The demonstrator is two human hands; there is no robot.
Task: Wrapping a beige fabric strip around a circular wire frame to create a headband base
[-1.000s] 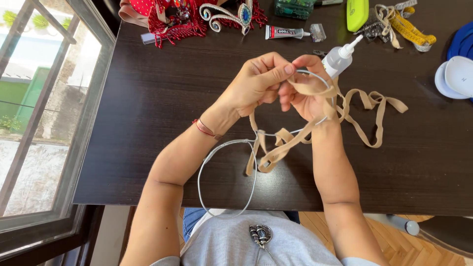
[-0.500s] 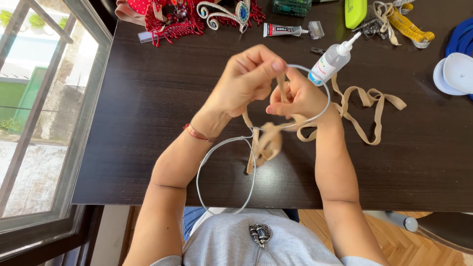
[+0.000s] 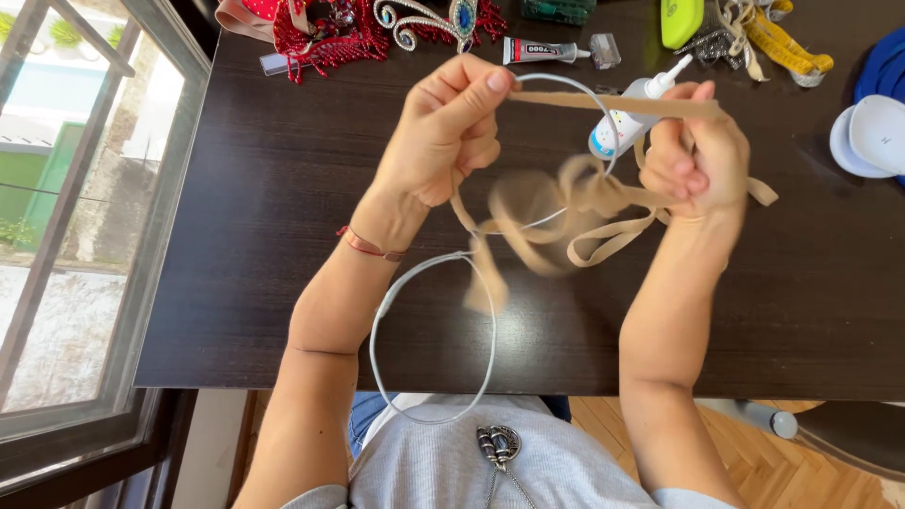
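My left hand [image 3: 451, 127] pinches a thin grey wire [image 3: 429, 339] together with one end of a beige ribbon [image 3: 584, 203], held above the dark wooden table [image 3: 245, 207]. My right hand [image 3: 698, 155] grips the ribbon farther along, so a short stretch runs taut between both hands. The ribbon's loose part hangs in blurred loops below. The wire curves over the top between my hands and drops into a large loop near my chest.
A white glue bottle [image 3: 630, 123] lies just behind my hands. Farther back sit a glue tube [image 3: 539, 50], red sequined trim [image 3: 325, 38], a jewelled tiara piece [image 3: 438, 19], a yellow tape measure [image 3: 787, 47] and a white cap [image 3: 872, 137]. A window frame [image 3: 113, 236] borders the left.
My hands have drawn apart, the right moving rightward, pulling a stretch of ribbon taut between them. The hanging ribbon loops are swinging.
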